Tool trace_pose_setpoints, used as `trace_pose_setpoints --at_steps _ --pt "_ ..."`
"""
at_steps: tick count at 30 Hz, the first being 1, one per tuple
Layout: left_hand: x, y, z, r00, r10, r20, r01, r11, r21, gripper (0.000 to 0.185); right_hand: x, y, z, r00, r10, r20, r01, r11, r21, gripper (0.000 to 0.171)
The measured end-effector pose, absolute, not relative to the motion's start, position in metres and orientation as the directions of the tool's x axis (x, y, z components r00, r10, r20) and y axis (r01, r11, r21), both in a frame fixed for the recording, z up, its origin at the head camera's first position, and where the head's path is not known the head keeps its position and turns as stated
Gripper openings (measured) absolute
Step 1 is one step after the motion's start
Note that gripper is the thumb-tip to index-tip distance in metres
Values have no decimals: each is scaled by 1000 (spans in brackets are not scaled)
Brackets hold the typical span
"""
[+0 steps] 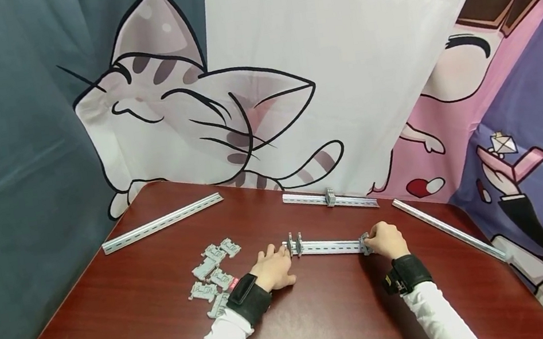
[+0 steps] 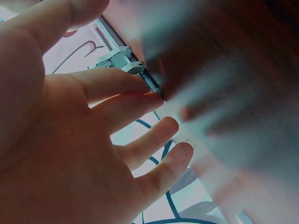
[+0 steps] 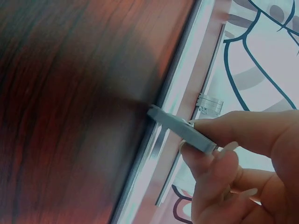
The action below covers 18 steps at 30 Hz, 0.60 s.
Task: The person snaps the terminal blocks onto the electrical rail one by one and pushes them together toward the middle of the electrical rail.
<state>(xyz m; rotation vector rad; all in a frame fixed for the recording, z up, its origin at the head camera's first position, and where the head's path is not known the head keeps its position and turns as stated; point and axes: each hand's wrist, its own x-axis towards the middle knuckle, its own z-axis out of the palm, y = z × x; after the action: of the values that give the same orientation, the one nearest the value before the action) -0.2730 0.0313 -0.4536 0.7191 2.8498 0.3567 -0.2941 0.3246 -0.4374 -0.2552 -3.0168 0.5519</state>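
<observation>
The short metal rail (image 1: 331, 247) lies flat on the dark red table (image 1: 116, 324), its long axis running nearly straight across in front of the person, left end a touch farther back than the right, so each hand meets one end of it. Two grey clips (image 1: 295, 244) stand upright on the rail close to its left end, and a third grey clip (image 1: 365, 242) sits at the right end. The right hand (image 1: 388, 240) is at that right end with thumb and forefinger curled onto the clip — the right wrist view shows the fingertips (image 3: 224, 128) pinching a flat grey piece against the rail's edge. The left hand (image 1: 276, 267) lies beside the left end, palm down, fingers loosely spread and straight, the fingertips (image 2: 152, 100) touching the rail's end just short of the two clips; it grips nothing. So the rail spans the gap between the two hands, neither nearer than the other. Left of the left wrist a loose heap of spare clips (image 1: 213, 276) lies on the table — the left hand is the nearer one to it. Farther back lie a long rail (image 1: 161, 222) at the left, another rail carrying a single clip (image 1: 330, 199) in the middle, and a third rail (image 1: 446, 229) along the right edge.
</observation>
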Motion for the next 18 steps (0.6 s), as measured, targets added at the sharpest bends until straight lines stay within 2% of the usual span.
trace_pose_setpoints --at_steps 7,18 --pt "-275 31 -454 -866 488 -109 444 850 283 64 -296 323 -437 -981 192 14 175 919 -354 12" --pt "-277 33 -456 -871 480 -105 442 858 262 64 -307 326 -435 -993 118 -16 116 924 -364 18"
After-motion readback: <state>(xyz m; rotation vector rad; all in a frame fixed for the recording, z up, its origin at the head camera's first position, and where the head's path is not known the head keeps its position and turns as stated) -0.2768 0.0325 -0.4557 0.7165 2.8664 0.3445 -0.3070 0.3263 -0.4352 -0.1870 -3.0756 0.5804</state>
